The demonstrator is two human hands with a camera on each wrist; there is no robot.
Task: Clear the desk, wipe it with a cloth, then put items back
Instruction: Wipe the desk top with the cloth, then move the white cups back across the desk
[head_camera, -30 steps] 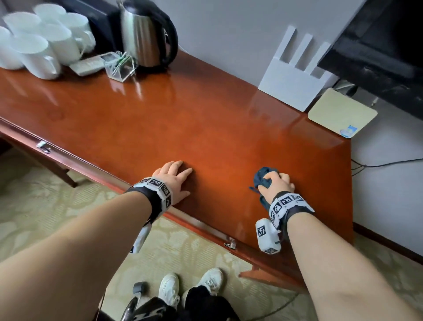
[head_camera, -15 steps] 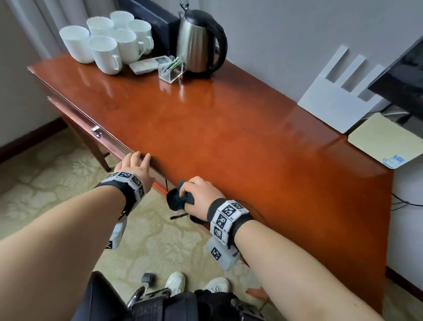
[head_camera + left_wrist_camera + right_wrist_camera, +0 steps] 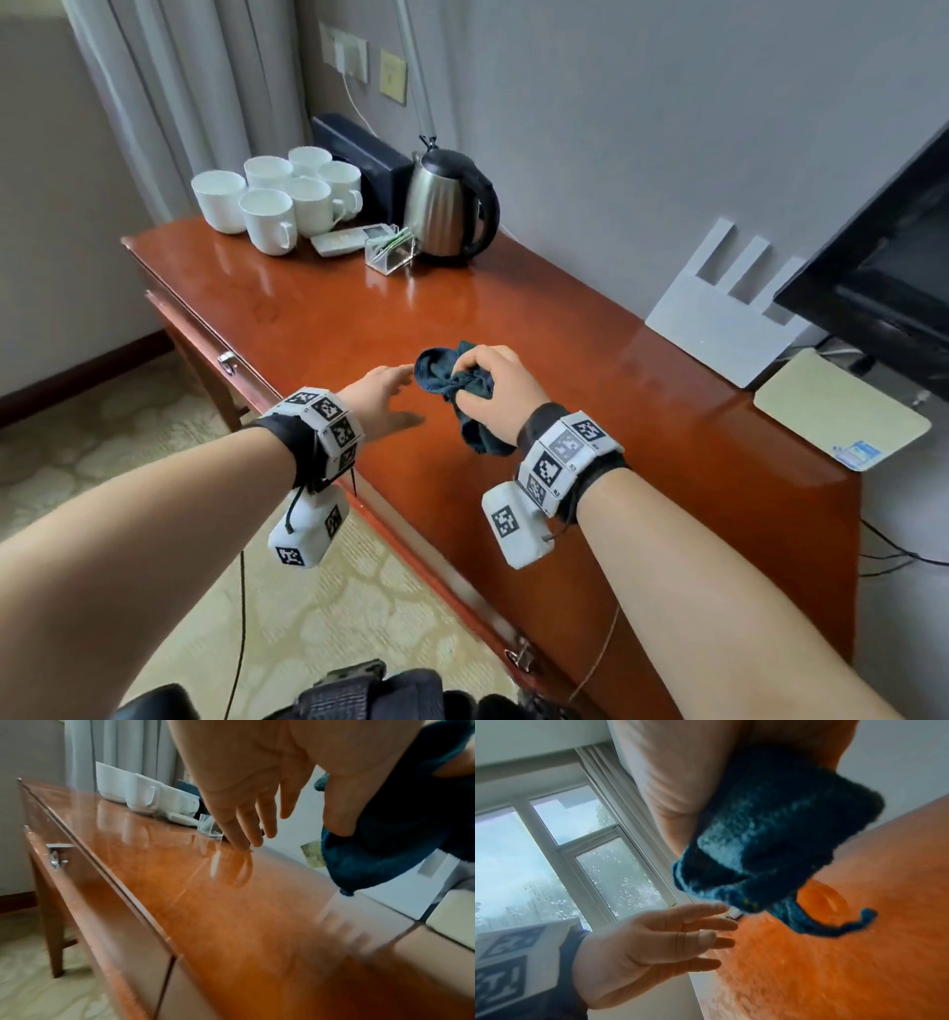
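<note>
Occluded, cropped and blurred regions

Right hand [image 3: 500,383] fingers are buried in the bunched cloth [image 3: 452,383]; the television [image 3: 893,267] is cropped at the right edge; the near desk [image 3: 321,963] surface is motion-blurred in the left wrist view.

A dark blue cloth [image 3: 452,383], a glossy reddish-brown tabletop [image 3: 539,318], white cups [image 3: 267,218], black-and-white checked wrist markers [image 3: 562,457].

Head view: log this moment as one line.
right hand: holds blue cloth above desk | left hand: open, beside cloth | mugs, kettle: far end
</note>
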